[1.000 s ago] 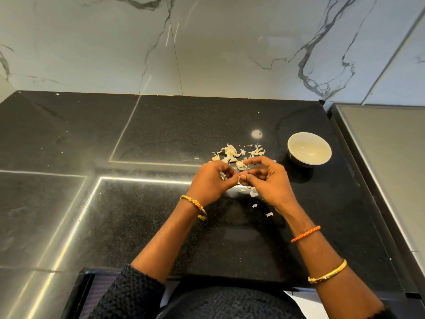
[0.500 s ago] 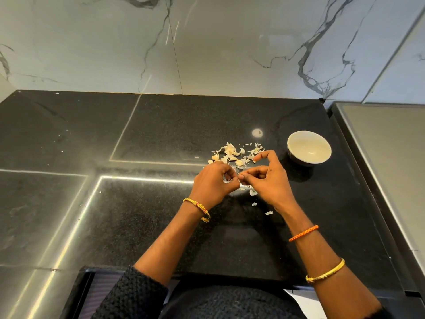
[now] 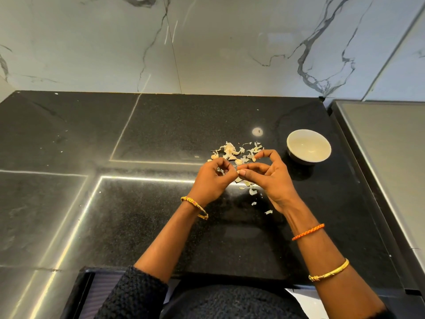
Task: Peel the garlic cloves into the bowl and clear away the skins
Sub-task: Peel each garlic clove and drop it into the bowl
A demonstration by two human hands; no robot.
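Head view: both hands, left hand and right hand, meet pinching one garlic clove over the skins, probably so peel drops beside the bowl.

Black knit sleeve, gold bangles, orange wrist cord

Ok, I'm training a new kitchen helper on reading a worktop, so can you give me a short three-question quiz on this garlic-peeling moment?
1. True or false: the white bowl stands to the left of the left hand.
2. Where does the main pile of garlic skins lie?
A. inside the bowl
B. on the black counter just beyond the hands
C. on the steel surface at the right
3. Fill in: the right hand and left hand meet fingertip to fingertip on a small pale ____.

Key
1. False: it stands to the right, beyond the right hand.
2. B
3. garlic clove, mostly hidden by the fingers.
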